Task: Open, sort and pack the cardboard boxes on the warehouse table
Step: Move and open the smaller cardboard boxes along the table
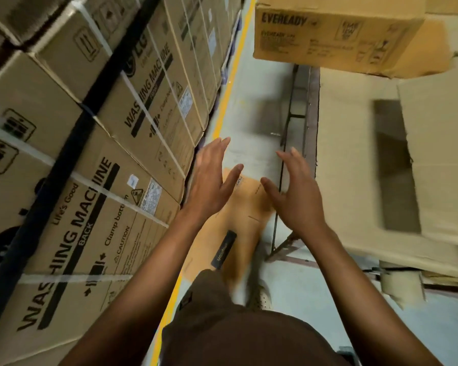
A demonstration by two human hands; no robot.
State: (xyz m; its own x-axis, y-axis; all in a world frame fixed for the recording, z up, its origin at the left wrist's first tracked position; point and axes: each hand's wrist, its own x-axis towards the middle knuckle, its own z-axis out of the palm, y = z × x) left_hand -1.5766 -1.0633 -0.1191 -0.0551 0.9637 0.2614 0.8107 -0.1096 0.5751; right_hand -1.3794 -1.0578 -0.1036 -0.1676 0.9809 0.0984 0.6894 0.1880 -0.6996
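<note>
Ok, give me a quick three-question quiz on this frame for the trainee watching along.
1. True or false: the left hand and the right hand are both open and hold nothing.
2. Which brand is printed on the box at the top right of the view? A) Eveready B) Duracell C) Panasonic
3. Fill in the blank: the stacked boxes on the person's left are printed WASHING ____.

Key: 1 true; 2 A; 3 MACHINE.
</note>
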